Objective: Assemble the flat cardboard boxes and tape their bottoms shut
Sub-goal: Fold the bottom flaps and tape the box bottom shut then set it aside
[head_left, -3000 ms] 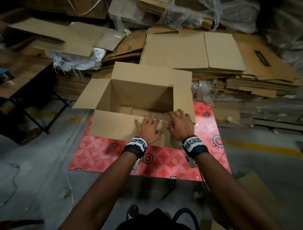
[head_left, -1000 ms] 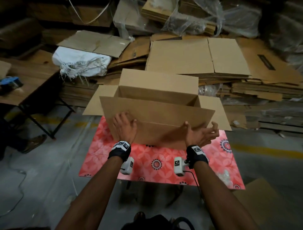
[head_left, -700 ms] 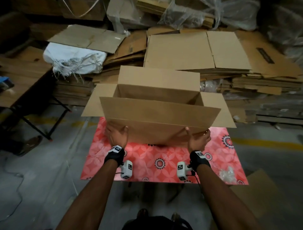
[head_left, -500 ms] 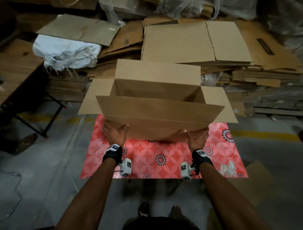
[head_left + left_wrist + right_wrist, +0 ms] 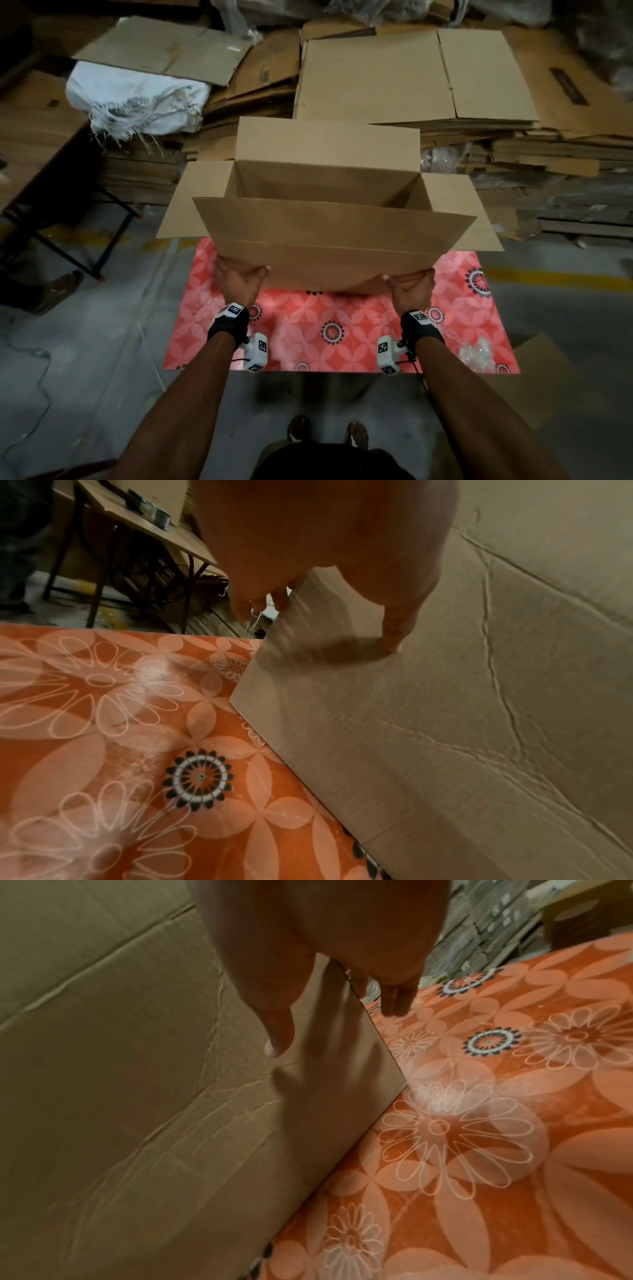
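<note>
A person is holding one open box (image 5: 334,260) above a red mat (image 5: 329,329), its four top flaps standing out. The left hand (image 5: 239,282) is gripping the box's lower left corner, thumb on the near wall, fingers wrapped round the edge. The right hand (image 5: 411,291) is gripping the lower right corner the same way. Inside the box, only bare cardboard walls are showing. Bare mat is lying between the wrists and below both hands. Beyond the hands, flat cartons (image 5: 411,75) are lying in stacks, crowding the far side.
</note>
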The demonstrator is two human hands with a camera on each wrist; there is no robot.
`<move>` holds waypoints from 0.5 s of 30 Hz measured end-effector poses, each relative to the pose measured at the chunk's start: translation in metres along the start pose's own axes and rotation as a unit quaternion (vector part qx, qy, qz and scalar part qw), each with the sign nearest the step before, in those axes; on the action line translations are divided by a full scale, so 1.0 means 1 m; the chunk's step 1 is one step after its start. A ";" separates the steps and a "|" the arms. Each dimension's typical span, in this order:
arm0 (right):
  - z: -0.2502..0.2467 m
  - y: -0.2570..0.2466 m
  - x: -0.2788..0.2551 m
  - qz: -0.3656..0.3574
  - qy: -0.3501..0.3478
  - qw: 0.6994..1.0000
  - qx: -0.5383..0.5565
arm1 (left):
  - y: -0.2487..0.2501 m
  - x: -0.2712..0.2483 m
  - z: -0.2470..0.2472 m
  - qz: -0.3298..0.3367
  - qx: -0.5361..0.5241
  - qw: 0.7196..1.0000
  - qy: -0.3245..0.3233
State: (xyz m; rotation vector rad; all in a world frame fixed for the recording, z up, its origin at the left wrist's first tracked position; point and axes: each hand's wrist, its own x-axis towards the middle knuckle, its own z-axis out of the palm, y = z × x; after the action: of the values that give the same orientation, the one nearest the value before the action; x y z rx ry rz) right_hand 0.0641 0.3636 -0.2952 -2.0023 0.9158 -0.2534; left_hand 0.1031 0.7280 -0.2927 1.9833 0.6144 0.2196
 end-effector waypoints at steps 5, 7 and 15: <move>-0.019 -0.018 0.008 -0.039 0.014 0.999 0.026 | 0.024 -0.023 -0.001 0.016 0.019 1.000 0.009; -0.031 -0.027 0.010 -0.063 0.022 0.997 0.030 | 0.037 -0.025 -0.004 0.036 0.021 0.999 0.017; -0.078 -0.065 0.027 -0.149 0.024 0.989 0.008 | 0.080 -0.004 -0.013 0.126 0.063 0.989 0.037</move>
State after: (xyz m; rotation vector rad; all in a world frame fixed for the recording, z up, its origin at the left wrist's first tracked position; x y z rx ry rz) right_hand 0.0777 0.3158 -0.2024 -2.1231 0.6383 -0.4756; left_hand 0.1207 0.7069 -0.2164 2.1823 0.4314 0.4197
